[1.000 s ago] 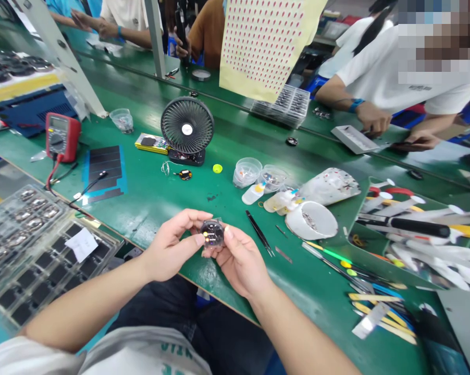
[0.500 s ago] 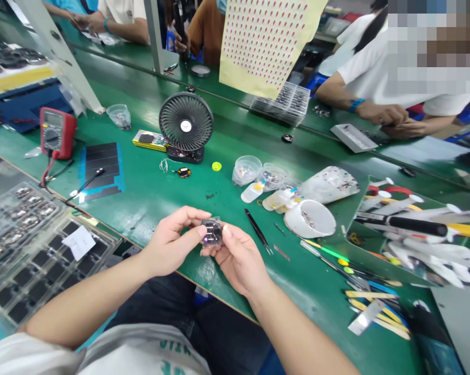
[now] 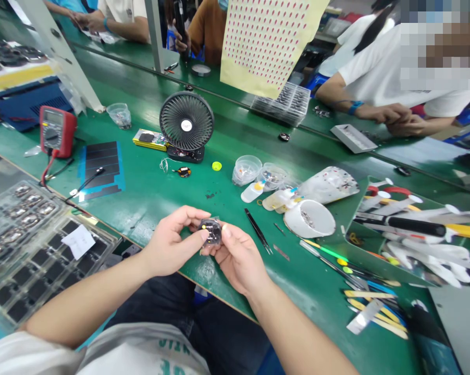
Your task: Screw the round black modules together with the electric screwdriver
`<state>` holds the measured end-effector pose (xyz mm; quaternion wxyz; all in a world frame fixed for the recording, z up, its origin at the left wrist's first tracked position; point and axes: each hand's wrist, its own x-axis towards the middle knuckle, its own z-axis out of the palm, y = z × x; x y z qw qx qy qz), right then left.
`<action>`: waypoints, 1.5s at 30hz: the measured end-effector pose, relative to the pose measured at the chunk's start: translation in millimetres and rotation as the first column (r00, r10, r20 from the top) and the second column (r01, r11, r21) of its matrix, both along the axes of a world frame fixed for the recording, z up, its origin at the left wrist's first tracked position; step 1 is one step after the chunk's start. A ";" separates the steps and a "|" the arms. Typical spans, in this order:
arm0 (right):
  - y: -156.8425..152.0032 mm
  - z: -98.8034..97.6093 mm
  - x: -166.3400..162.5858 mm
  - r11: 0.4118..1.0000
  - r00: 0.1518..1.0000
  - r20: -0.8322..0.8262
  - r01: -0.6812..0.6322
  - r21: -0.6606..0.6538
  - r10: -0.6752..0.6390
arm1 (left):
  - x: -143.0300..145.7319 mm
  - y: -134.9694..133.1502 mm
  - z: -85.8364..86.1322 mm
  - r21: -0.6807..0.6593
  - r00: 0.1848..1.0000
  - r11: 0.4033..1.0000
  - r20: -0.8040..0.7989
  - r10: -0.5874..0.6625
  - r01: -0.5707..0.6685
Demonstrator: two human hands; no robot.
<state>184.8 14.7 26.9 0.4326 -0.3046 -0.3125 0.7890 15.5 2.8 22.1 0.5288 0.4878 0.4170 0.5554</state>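
Between my two hands, above the front edge of the green bench, is a small round dark electronic module with a clear rim. A yellow spot shows at the upper left of its face. My left hand grips it from the left, the thumb pressed on its face. From the right, my right hand pinches its edge between thumb and fingers; the fingertips underneath are partly hidden. Black tweezers lie just right of my hands, beside a thin metal blade.
A black fan stands behind my hands, a red multimeter to the left. Small bottles and a white cup are to the right, near a green tool box. Trays of parts lie left. A co-worker's hands work across the bench.
My left thumb has slid slightly down the module's face, and a yellow spot now shows where the face had a purplish glint. Round black parts on the far strip have shifted slightly left.
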 end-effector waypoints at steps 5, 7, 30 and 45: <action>-0.5 2.7 -0.6 1.000 1.000 -0.003 -0.010 -0.006 0.010 | -3.1 -0.4 -2.6 0.024 0.998 0.998 0.025 -0.056 0.055; -0.5 3.6 -0.8 1.000 1.000 -0.008 -0.012 -0.013 0.012 | -5.0 -0.3 -3.1 0.024 0.997 0.997 0.034 -0.069 0.069; -0.5 0.0 -0.3 1.000 0.999 0.032 0.007 -0.008 -0.007 | -3.0 -1.7 -1.6 0.010 0.998 0.999 -0.038 -0.053 0.054; -2.2 -2.4 -1.2 0.998 0.998 0.050 0.050 -0.025 -0.049 | 13.6 -3.6 2.3 -0.033 0.970 0.995 -0.229 0.080 -0.089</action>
